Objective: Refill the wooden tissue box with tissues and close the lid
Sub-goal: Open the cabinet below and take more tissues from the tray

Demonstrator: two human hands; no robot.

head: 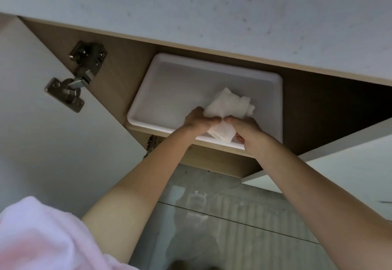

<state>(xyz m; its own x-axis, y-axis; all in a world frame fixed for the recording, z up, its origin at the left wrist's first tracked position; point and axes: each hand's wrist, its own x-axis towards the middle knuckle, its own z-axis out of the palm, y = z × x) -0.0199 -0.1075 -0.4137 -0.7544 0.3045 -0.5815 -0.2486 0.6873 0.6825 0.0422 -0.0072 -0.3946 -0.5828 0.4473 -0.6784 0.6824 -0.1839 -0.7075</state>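
I look up into an open wall cabinet. A white plastic tray [161,91] sits on its wooden shelf. Both arms reach up to the tray's front edge. My left hand [200,120] and my right hand [246,130] each grip a bundle of white tissues [228,104], which bulges above my fingers and hangs a little below them. The wooden tissue box is not in view.
The cabinet's white left door [42,121] stands open with a metal hinge [74,79]. A second white door [339,159] is open at the right. The white ceiling [212,4] is above. A glossy wall panel [222,216] lies below the shelf. A pink sleeve [38,238] fills the lower left.
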